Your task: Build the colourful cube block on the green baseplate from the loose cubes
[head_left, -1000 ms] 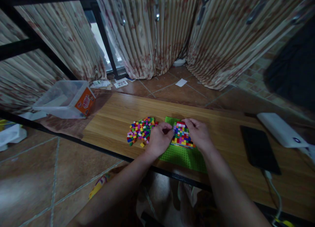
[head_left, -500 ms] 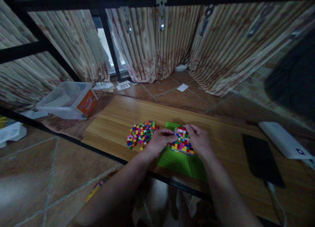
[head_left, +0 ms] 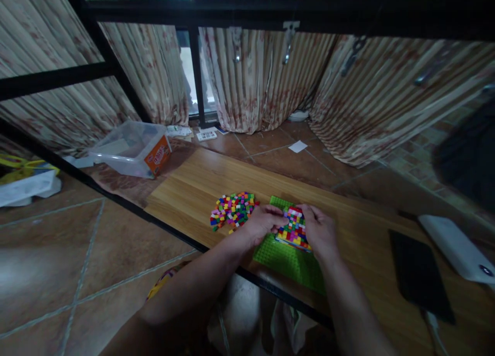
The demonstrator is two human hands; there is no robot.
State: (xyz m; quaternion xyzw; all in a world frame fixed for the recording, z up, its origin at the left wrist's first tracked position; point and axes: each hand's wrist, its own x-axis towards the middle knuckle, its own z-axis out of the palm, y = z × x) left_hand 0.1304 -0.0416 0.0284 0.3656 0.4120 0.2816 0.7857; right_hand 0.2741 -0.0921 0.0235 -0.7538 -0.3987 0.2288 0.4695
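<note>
A build of small multicoloured toy bricks (head_left: 294, 231) rests on a green studded baseplate (head_left: 284, 260). Its near edge shows a yellow row over a thin white and blue layer. My right hand (head_left: 320, 231) is closed along the build's right side, with the fingers over its far corner. At the upper left edge, my left hand (head_left: 265, 223) has thumb and fingers pinched together, touching the build. Whether a loose brick sits between those fingertips is hidden. Just left of this hand lies a heap of loose toy bricks (head_left: 233, 210) in many colours.
Everything stands on a low wooden table (head_left: 185, 181) with a dark front edge. A clear plastic bin (head_left: 127, 147) with an orange label is at the far left. To the right lie a black phone-like slab (head_left: 419, 273) with a cable and a white power bank (head_left: 454, 248).
The camera view has turned slightly, so the whole scene sits further right in the picture. Both hands stay at the brick build with nearly the same grip.
</note>
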